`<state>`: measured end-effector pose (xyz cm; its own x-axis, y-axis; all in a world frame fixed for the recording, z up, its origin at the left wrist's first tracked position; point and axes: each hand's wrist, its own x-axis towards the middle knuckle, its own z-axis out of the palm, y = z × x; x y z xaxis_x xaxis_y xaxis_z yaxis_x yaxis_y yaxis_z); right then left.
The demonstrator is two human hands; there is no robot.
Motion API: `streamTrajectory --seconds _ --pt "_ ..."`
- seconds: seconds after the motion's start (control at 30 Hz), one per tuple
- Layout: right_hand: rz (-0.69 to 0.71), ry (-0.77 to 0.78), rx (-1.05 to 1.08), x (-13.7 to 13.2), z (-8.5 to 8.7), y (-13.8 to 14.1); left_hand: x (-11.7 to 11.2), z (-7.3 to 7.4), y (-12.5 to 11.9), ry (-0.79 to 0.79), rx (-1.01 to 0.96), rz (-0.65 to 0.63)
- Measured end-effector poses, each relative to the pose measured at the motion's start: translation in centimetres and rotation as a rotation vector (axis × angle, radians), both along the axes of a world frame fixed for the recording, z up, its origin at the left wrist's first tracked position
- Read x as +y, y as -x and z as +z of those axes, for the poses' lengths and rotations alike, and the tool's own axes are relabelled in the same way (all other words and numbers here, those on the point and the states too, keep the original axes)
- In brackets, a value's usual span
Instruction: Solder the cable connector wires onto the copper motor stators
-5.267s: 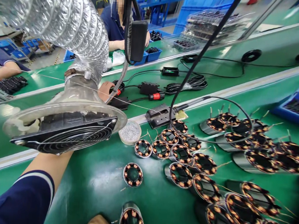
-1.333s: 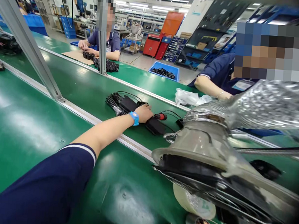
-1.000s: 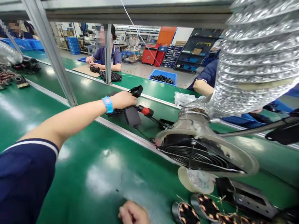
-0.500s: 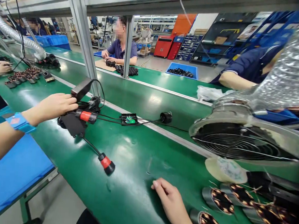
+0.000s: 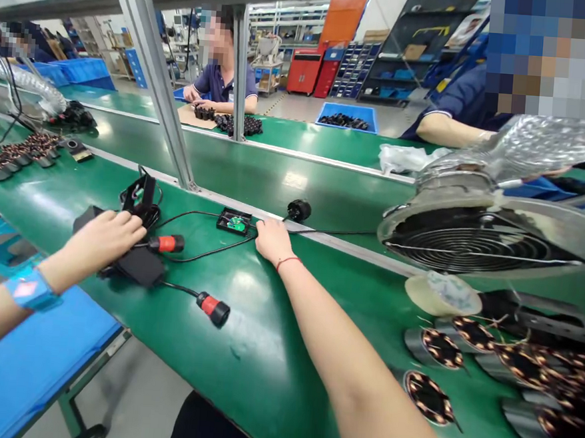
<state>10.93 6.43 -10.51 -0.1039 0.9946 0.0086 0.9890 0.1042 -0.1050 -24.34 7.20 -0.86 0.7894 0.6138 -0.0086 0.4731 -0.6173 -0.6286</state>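
- Across the desk (image 5: 245, 382), the right hand (image 5: 272, 241) has moved away from beside the stators (image 5: 429, 397) to the open case (image 5: 233, 221), while the left hand (image 5: 105, 239) remains over the black bundle (image 5: 141, 266).
- Left fingers lie close together, bent over the bundle; their undersides are hidden, so I cannot tell what they pinch.
- Right fingertips face away, at the case's right end near a thin cable (image 5: 215, 248); whether they pinch it, I cannot tell.
- That case sits by the metal rail (image 5: 350, 257), its green board too small to make out.
- Two red-banded connectors (image 5: 213, 309) lie right of the left hand.
- Dark shadow swallows the far-right stators; the frame cuts off the silver duct (image 5: 552, 154).
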Motion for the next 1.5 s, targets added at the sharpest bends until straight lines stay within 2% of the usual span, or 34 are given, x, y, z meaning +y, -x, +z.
streamTrajectory --seconds 0.07,0.13,0.3,0.4,0.53,0.63,0.73,0.83,0.9,0.97,1.03,1.1,1.13,1.23,1.3,1.4,1.5 --pt "-0.015 0.038 -0.002 -0.5 -0.2 -0.8 -0.5 -1.2 -1.0 -0.025 -0.010 0.015" --pt "-0.006 0.086 0.006 -2.1 -0.2 -1.5 -0.2 -2.0 -1.9 -0.057 -0.023 0.044" --pt "0.011 0.186 0.054 -7.8 -0.1 -1.9 4.3 -2.9 -4.4 -0.004 -0.073 0.106" --pt "-0.003 0.216 0.088 -11.5 -0.3 -0.8 7.4 -3.3 -5.4 0.061 -0.192 0.131" --pt "0.052 0.214 0.160 -15.4 -0.5 2.4 10.4 -3.9 -5.5 0.049 -0.349 0.161" --pt "0.110 0.167 0.195 -17.2 -0.2 4.8 12.0 -4.5 -5.5 0.054 -0.448 0.192" --pt "0.143 0.117 0.180 -18.1 0.0 5.7 12.9 -4.6 -6.1 0.138 -0.414 0.154" --pt "0.076 0.082 0.126 -18.7 -0.3 4.5 11.8 -3.5 -6.7 0.233 -0.313 0.107" --pt "-0.025 0.068 0.085 -18.9 -0.9 2.8 9.3 -2.6 -6.5 0.228 -0.295 0.091" --pt "-0.141 0.055 0.048 -19.1 -1.5 1.0 5.7 -2.6 -5.7 0.147 -0.362 0.105" --pt "-0.238 0.024 0.011 -19.0 -2.0 -0.3 2.1 -3.9 -4.2 0.020 -0.506 0.188" --pt "-0.283 -0.017 -0.020 -19.0 -2.5 -1.0 -0.4 -6.4 -2.0 -0.048 -0.652 0.336" --pt "-0.283 -0.033 -0.030 -19.0 -2.7 -1.0 -1.1 -7.9 -0.8 -0.017 -0.683 0.412" --pt "-0.242 -0.047 -0.028 -19.0 -3.1 -0.5 -1.0 -11.3 1.8 0.203 -0.724 0.570" --pt "-0.219 -0.050 0.014 -19.0 -3.3 0.0 0.0 -12.3 2.2 0.243 -0.701 0.608" --pt "-0.156 -0.090 0.166 -19.2 -3.7 0.4 1.8 -12.2 1.7 0.176 -0.657 0.619" --pt "-0.078 -0.176 0.313 -19.5 -3.8 0.7 3.5 -11.0 1.3 0.156 -0.638 0.715"
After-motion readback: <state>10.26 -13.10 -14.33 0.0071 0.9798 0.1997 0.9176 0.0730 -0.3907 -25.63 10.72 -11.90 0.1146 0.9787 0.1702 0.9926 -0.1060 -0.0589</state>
